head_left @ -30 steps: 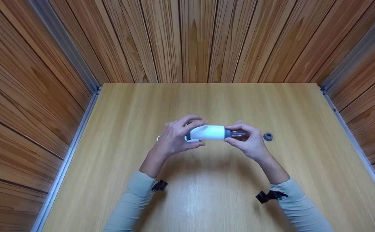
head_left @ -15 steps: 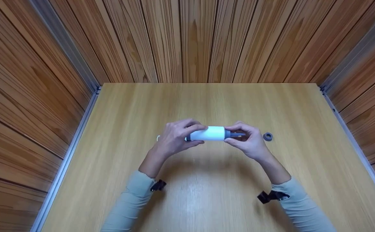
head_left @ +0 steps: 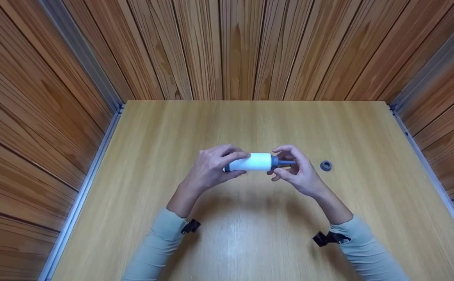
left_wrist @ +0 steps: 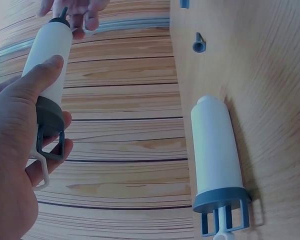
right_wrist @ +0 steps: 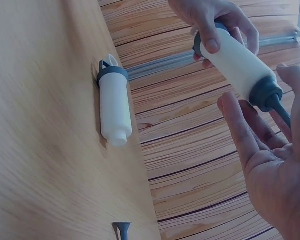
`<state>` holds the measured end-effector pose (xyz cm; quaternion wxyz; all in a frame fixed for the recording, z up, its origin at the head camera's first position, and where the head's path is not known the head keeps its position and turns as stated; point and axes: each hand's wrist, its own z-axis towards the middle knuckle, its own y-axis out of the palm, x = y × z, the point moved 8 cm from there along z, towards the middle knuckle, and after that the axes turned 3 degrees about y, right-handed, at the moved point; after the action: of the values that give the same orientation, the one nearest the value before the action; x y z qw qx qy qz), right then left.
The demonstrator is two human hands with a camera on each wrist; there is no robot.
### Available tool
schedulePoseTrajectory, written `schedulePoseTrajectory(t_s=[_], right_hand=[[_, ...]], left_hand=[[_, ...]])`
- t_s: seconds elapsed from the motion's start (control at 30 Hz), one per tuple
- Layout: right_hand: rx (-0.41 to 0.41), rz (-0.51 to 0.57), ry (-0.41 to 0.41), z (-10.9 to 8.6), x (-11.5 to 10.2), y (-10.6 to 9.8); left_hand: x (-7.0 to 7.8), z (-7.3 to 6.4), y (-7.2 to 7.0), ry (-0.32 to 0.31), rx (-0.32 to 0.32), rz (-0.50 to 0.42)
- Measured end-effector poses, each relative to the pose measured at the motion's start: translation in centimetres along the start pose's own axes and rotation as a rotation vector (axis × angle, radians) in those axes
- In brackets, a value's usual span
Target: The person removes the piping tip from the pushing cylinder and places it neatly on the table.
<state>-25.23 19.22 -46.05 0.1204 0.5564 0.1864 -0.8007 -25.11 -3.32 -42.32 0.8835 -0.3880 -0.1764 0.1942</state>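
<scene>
My left hand (head_left: 213, 166) grips an icing syringe (head_left: 256, 161), holding it level above the table. It has a white barrel, a dark handle frame and a white plunger loop, which shows in the left wrist view. A blue-grey nozzle (head_left: 285, 162) points right from its collar. Around that nozzle end, my right hand (right_wrist: 275, 150) has its fingers spread, apart from the collar. A second white syringe (left_wrist: 217, 145) without a nozzle lies on the table; the head view hides it beneath the held one.
A small funnel-shaped nozzle (left_wrist: 199, 44) rests on the tabletop (head_left: 227, 242). To the right of my right hand lies a grey ring-shaped piece (head_left: 326, 166). Wood-panelled walls (head_left: 234, 50) and metal rails (head_left: 94, 166) enclose the table.
My left fingers have settled closer round the barrel. The right fingers pinched the collar half a second ago and are now spread away from it. The syringe has barely moved.
</scene>
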Motion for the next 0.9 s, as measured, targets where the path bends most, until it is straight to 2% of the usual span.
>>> schedulePoseTrajectory(t_s=[0.23,0.4,0.57,0.9], right_hand=[[-0.012,0.02,-0.032,0.0,-0.4,0.4],[0.024,0.003,-0.049,-0.1,-0.6,0.4],[0.04,-0.002,-0.065,-0.3,-0.9,0.4],[0.017,0.005,-0.099,-0.6,-1.4,0.6]], left_hand=[[0.5,-0.1,-0.3,0.019,0.031,0.003],[1.0,0.0,-0.6,0.041,0.04,0.017],[1.4,0.1,-1.0,0.042,0.039,0.017],[2.0,0.1,-1.1,0.041,0.027,0.032]])
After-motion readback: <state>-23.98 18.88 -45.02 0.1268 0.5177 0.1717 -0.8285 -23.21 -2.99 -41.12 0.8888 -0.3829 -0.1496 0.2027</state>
